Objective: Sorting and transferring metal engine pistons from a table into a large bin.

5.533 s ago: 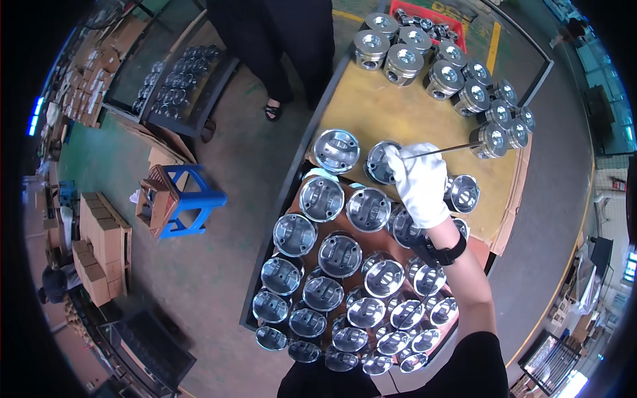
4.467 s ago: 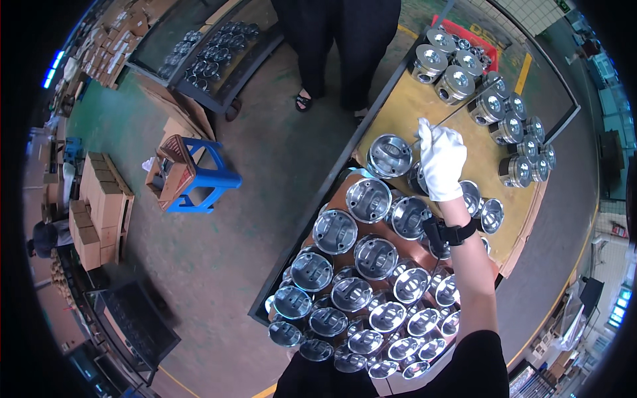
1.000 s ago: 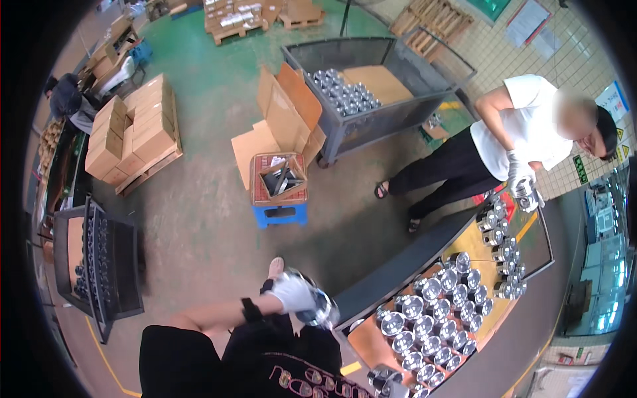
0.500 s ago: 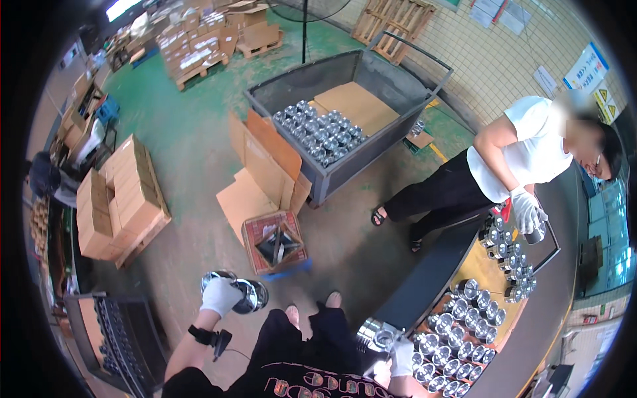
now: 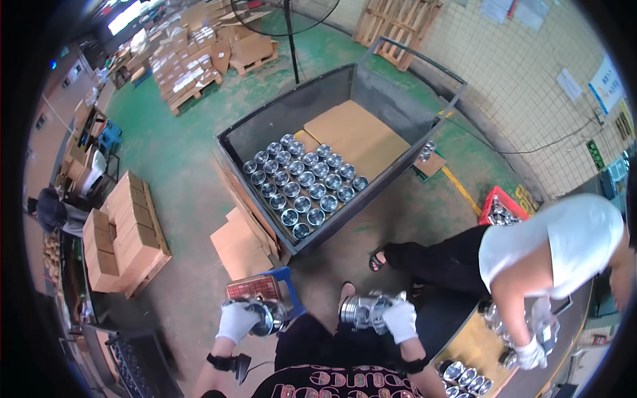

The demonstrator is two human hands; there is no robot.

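Two white-gloved hands are in front of the wearer's black shirt, well apart, each clamped on shiny metal. On the left, the left hand grips a silver piston by its near-left side. On the right, the right hand has its fingers curled around a ribbed piston, which lies sideways and points left. Both pistons are held up above the floor, with a gap between them; whether either hand holds more than one piece, I cannot tell. A black band circles each wrist.

To the near right, more pistons stand on a yellow board. A co-worker in a white top bends over it, one gloved hand down among metal pieces; its grip is unclear.

Just beyond the left hand is a blue stool with a red-brown basket on it. Farther left, cardboard boxes are stacked on a pallet. In the middle distance, a grey cart carries rows of pistons in its left part and flat cardboard in its right. A red crate of metal parts sits right of it. Farthest back, a wooden pallet leans against a tiled wall.
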